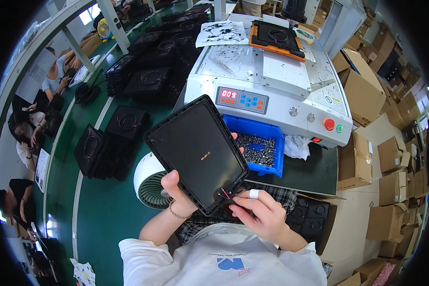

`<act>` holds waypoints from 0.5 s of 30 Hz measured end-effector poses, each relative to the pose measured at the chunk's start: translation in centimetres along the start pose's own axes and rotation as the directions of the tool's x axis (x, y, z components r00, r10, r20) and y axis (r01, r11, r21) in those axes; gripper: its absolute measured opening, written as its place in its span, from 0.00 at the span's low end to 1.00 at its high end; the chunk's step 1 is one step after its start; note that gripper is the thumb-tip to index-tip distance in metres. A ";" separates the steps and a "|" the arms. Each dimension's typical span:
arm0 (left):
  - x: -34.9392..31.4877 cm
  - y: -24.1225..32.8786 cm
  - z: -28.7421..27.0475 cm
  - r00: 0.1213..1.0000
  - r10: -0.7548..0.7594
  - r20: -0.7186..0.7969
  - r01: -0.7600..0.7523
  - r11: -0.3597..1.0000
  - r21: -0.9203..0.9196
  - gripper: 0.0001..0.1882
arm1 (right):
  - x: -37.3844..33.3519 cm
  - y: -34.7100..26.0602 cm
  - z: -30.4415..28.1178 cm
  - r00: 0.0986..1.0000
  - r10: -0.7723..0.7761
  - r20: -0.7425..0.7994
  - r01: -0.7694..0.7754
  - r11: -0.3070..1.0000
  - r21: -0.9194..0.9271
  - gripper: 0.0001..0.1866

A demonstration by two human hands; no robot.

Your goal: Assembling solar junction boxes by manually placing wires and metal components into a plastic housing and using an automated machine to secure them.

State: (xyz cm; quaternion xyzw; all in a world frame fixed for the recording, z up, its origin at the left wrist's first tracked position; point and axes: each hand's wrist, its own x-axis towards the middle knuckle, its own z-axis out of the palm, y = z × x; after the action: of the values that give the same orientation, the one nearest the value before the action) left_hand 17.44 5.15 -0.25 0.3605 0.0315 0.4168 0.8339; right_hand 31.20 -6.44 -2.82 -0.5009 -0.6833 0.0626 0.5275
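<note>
A black rectangular panel (198,152) with a raised ridged rim is tilted in front of my chest. My left hand (180,196) is closed on it, thumb along the near left edge and fingertips showing past the far right edge. Thin red and black wires (225,193) come out at the panel's near right corner. There my right hand (261,214), with a white wrap on one finger, pinches at the wires; their ends are hidden by the fingers. Just beyond the panel, a blue bin (280,157) holds many small metal parts.
A white machine (286,112) with a control panel and red button stands ahead, carrying an orange fixture (276,47) with another black panel. Stacks of black panels (145,81) cover the green bench (105,224) at left, near a white fan (150,181). Cardboard boxes (355,162) stand right.
</note>
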 end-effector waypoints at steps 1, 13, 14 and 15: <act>0.0 0.0 0.0 1.000 -0.010 -0.011 0.010 1.000 -0.016 0.56 | -0.2 0.0 0.1 0.999 0.026 0.030 -0.026 1.000 -0.011 0.11; 1.0 -1.7 -0.3 0.993 0.113 -0.039 -0.116 0.991 -0.072 0.57 | -1.3 2.0 2.2 0.761 0.538 0.363 -0.557 0.253 0.791 0.05; 1.0 -1.9 -0.3 0.993 0.110 -0.046 -0.113 0.991 -0.073 0.57 | -1.5 2.2 2.2 0.740 0.559 0.375 -0.584 0.256 0.771 0.05; 1.0 -2.0 -0.3 0.993 0.104 -0.059 -0.109 0.991 -0.083 0.57 | -1.7 2.5 2.2 0.713 0.570 0.408 -0.621 0.244 0.745 0.07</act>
State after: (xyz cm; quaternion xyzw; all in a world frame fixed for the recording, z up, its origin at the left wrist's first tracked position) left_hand 19.30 5.23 -1.43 0.3139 0.0169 0.4715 0.8239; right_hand 30.88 -5.51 -6.39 -0.3956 -0.3329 0.5933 0.6170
